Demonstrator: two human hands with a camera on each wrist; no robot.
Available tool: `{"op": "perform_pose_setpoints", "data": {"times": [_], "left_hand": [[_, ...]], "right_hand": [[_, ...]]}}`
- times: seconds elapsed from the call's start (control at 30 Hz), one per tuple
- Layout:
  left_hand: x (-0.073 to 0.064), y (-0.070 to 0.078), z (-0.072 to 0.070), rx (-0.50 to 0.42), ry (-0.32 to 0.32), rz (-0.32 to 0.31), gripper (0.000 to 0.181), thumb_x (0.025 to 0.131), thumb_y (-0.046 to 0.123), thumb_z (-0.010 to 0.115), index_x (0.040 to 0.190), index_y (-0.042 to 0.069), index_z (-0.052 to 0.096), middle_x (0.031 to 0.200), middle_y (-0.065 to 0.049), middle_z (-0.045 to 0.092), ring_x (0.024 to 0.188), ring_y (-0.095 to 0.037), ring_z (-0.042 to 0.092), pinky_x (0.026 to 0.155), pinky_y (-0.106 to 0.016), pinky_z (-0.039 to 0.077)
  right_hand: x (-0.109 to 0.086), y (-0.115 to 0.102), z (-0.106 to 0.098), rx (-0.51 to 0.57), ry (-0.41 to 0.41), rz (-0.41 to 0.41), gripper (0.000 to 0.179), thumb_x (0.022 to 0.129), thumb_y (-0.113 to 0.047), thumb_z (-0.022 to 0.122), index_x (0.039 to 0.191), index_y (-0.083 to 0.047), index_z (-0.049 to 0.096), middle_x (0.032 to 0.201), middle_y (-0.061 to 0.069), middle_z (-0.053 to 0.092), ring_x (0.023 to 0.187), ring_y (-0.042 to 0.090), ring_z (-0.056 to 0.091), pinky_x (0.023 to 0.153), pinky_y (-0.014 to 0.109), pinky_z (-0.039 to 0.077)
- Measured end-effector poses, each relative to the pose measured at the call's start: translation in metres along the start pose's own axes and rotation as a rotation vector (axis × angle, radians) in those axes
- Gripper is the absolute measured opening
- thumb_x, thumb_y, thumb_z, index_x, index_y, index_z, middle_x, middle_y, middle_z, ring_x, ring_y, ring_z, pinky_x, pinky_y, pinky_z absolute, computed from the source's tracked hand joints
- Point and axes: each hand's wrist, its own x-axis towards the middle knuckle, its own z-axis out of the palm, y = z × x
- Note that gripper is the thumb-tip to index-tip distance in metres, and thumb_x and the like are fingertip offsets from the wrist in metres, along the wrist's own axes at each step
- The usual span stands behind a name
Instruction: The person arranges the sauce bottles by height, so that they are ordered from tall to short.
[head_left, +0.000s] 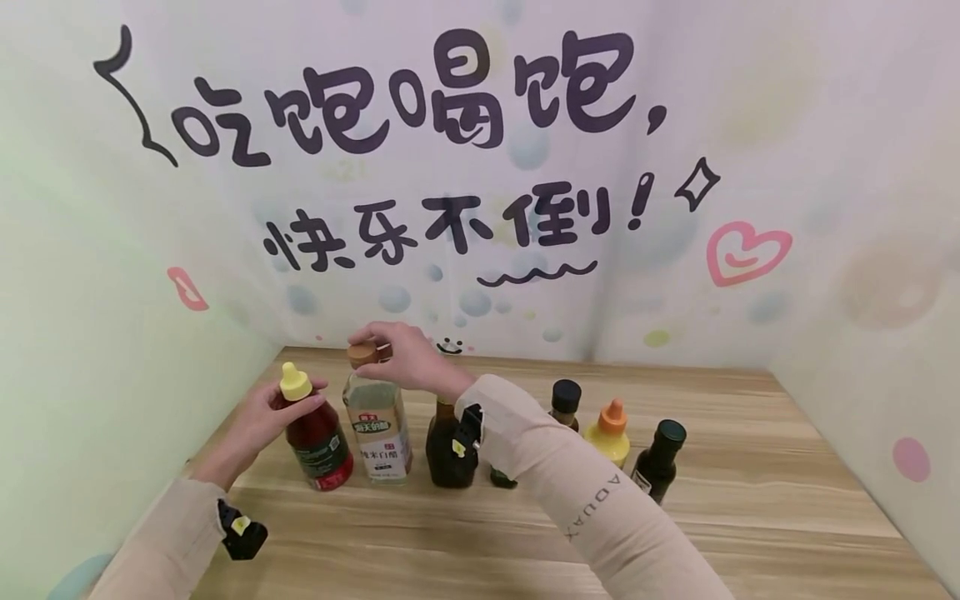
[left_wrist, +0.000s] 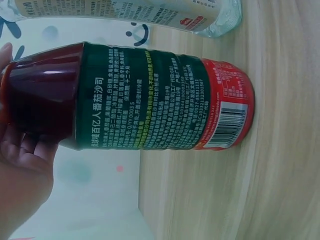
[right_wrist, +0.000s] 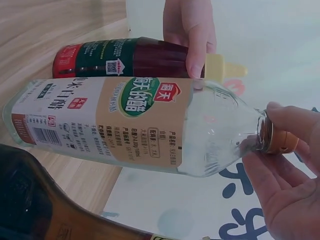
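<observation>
My left hand (head_left: 255, 427) grips a red ketchup bottle (head_left: 318, 446) round its upper part, just below the yellow nozzle cap (head_left: 296, 382). The bottle stands upright on the table at the left, and its green and red label faces the left wrist camera. Beside it is a clear glass bottle of white rice vinegar (head_left: 381, 433), also upright. At its top, my right hand (head_left: 414, 357) holds the brown cap (right_wrist: 282, 140) between thumb and fingers. In the right wrist view the cap sits at the mouth of the vinegar bottle.
Right of the vinegar stands a dark sauce bottle (head_left: 448, 454), partly behind my right wrist. Beyond my forearm are a black-capped bottle (head_left: 566, 395), a yellow squeeze bottle (head_left: 609, 442) with an orange tip and a dark green-capped bottle (head_left: 660, 458). A printed backdrop (head_left: 450, 283) closes off the wooden table (head_left: 750, 500).
</observation>
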Motion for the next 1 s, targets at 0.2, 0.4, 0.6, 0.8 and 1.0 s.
{"op": "perform_pose_setpoints", "data": {"times": [0.2,0.4,0.6,0.8,1.0], "left_hand": [[0.0007,-0.0004,-0.0001,-0.001,-0.007,0.003,0.049,0.086,0.039,0.055,0.121,0.005,0.051,0.116,-0.018,0.051,0.097,-0.021,0.051,0.078,-0.04,0.044],[0.0,0.0,0.0002,0.002,-0.006,-0.005,0.049,0.085,0.04,0.055,0.12,0.005,0.052,0.114,-0.017,0.053,0.097,-0.024,0.051,0.076,-0.039,0.045],[0.0009,-0.0023,0.0012,-0.002,0.002,-0.006,0.048,0.086,0.039,0.055,0.119,0.004,0.051,0.114,-0.017,0.053,0.096,-0.024,0.051,0.077,-0.039,0.044],[-0.0007,-0.0025,0.0016,-0.01,0.003,-0.018,0.045,0.087,0.036,0.055,0.119,0.004,0.05,0.113,-0.017,0.053,0.096,-0.025,0.051,0.077,-0.038,0.044],[-0.0013,-0.0037,0.0026,-0.019,0.007,-0.028,0.048,0.086,0.038,0.056,0.118,0.004,0.05,0.112,-0.015,0.053,0.096,-0.024,0.05,0.078,-0.038,0.044]], "right_hand": [[0.0038,0.0025,-0.0014,0.033,-0.005,0.048,0.039,0.076,-0.009,0.069,0.113,-0.012,0.057,0.104,0.002,0.06,0.086,0.01,0.059,0.07,0.018,0.046],[0.0053,0.0014,-0.0025,0.023,-0.025,0.07,0.041,0.075,-0.008,0.07,0.113,-0.013,0.056,0.099,0.003,0.062,0.083,0.009,0.058,0.07,0.018,0.045],[0.0063,0.0007,-0.002,-0.027,-0.033,0.085,0.043,0.075,-0.009,0.071,0.115,-0.015,0.056,0.099,0.001,0.06,0.082,0.009,0.056,0.069,0.018,0.044],[0.006,0.0009,-0.0015,-0.04,-0.043,0.093,0.043,0.075,-0.009,0.07,0.116,-0.015,0.057,0.099,-0.001,0.059,0.081,0.009,0.054,0.068,0.018,0.043],[0.0061,-0.0005,-0.0007,-0.031,-0.048,0.094,0.041,0.076,-0.009,0.07,0.115,-0.013,0.058,0.095,-0.001,0.06,0.08,0.009,0.054,0.068,0.018,0.043]]}}
